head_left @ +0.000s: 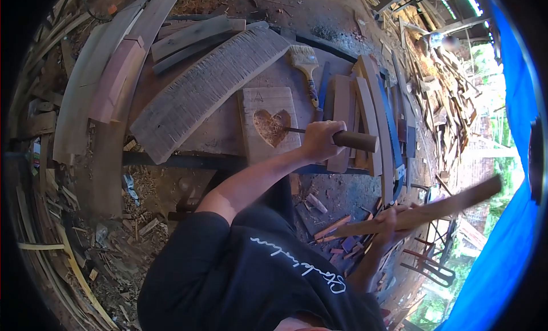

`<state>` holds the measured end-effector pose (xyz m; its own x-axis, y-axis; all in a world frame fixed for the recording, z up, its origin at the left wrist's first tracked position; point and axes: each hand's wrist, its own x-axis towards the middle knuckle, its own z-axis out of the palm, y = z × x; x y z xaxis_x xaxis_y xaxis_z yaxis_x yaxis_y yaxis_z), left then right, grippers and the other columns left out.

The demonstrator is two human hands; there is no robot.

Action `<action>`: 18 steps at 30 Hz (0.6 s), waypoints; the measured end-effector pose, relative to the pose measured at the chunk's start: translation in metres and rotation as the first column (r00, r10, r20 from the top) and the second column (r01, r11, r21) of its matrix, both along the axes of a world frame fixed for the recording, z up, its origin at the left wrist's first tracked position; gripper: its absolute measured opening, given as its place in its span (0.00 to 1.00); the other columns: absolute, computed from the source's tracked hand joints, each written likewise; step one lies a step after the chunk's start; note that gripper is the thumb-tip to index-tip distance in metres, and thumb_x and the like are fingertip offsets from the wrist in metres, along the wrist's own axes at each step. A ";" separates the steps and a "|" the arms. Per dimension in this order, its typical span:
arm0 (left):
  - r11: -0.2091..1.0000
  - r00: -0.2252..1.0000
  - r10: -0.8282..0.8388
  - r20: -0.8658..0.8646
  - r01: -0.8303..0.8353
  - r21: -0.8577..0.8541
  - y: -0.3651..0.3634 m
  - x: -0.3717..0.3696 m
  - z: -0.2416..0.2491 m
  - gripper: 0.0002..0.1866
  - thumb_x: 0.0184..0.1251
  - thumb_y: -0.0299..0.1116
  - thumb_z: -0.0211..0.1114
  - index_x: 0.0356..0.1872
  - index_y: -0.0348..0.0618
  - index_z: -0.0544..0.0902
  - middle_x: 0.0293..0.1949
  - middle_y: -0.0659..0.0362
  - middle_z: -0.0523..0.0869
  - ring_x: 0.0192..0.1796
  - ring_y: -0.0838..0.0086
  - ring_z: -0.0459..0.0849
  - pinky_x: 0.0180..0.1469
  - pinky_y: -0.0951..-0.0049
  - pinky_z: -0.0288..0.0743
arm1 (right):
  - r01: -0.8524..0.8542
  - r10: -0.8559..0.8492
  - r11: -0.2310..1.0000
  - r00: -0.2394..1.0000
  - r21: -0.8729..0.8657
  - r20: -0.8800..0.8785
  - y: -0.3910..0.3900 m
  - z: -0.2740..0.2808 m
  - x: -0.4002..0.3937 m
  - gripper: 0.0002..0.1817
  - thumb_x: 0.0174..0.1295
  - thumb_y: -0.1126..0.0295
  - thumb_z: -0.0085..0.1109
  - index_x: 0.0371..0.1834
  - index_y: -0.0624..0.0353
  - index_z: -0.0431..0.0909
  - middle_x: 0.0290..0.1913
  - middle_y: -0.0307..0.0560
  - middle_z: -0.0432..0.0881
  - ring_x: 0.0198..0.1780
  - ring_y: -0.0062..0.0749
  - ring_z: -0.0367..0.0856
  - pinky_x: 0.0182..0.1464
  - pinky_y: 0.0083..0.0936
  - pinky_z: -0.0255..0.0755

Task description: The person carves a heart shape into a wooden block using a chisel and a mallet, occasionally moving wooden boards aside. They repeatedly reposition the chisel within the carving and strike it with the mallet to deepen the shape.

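Note:
My left hand (324,141) is closed around a chisel, whose thick wooden handle (357,141) sticks out to the right. The thin metal shank (294,129) runs left, its tip within a heart-shaped hollow (272,128) cut into a pale wooden board (268,96). Loose shavings lie inside the hollow, hiding the chisel's edge. Down at the right, away from the bench, my right hand (392,221) grips a long wooden stick (445,210), slightly blurred and slanting up to the right.
A brush (304,60) lies beyond the board on the workbench (211,128). A large rough-scored plank (211,85) is left of it. Wood strips (342,111) and a blue handsaw (392,122) lie right. Offcuts and shavings cover the ground; a blue tarp (516,74) hangs at the far right.

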<state>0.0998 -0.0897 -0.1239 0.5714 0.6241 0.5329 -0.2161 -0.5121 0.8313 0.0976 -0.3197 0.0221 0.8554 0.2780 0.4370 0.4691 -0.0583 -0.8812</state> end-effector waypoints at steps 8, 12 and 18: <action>0.999 0.996 0.016 0.090 -0.018 0.030 -0.003 -0.005 0.010 0.13 0.47 0.32 0.75 0.31 0.51 0.77 0.25 0.59 0.83 0.30 0.59 0.86 0.31 0.62 0.76 | 0.063 -0.082 0.962 0.995 -0.265 -0.063 -0.015 -0.021 -0.009 0.36 0.55 0.77 0.63 0.66 0.64 0.56 0.33 0.40 0.71 0.30 0.19 0.73 0.28 0.15 0.77; 1.000 0.997 0.024 0.071 -0.024 -0.003 -0.003 -0.003 0.010 0.14 0.47 0.32 0.75 0.31 0.51 0.77 0.25 0.58 0.83 0.30 0.59 0.86 0.32 0.62 0.76 | 0.075 -0.095 0.936 0.995 -0.344 -0.041 -0.017 -0.020 -0.007 0.37 0.54 0.75 0.65 0.66 0.64 0.56 0.33 0.40 0.70 0.31 0.20 0.72 0.35 0.20 0.79; 0.997 0.996 0.049 0.076 -0.045 -0.056 0.003 -0.002 0.017 0.14 0.47 0.31 0.76 0.31 0.50 0.77 0.25 0.58 0.83 0.31 0.59 0.86 0.32 0.63 0.76 | 0.091 -0.069 0.912 0.995 -0.400 0.070 -0.020 -0.011 0.000 0.38 0.53 0.75 0.66 0.66 0.67 0.57 0.31 0.40 0.70 0.31 0.20 0.72 0.53 0.30 0.74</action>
<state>0.0977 -0.0868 -0.1067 0.4991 0.6786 0.5389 -0.2575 -0.4776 0.8400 0.0978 -0.3396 0.0108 0.8611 0.3711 0.3476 0.4930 -0.4423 -0.7492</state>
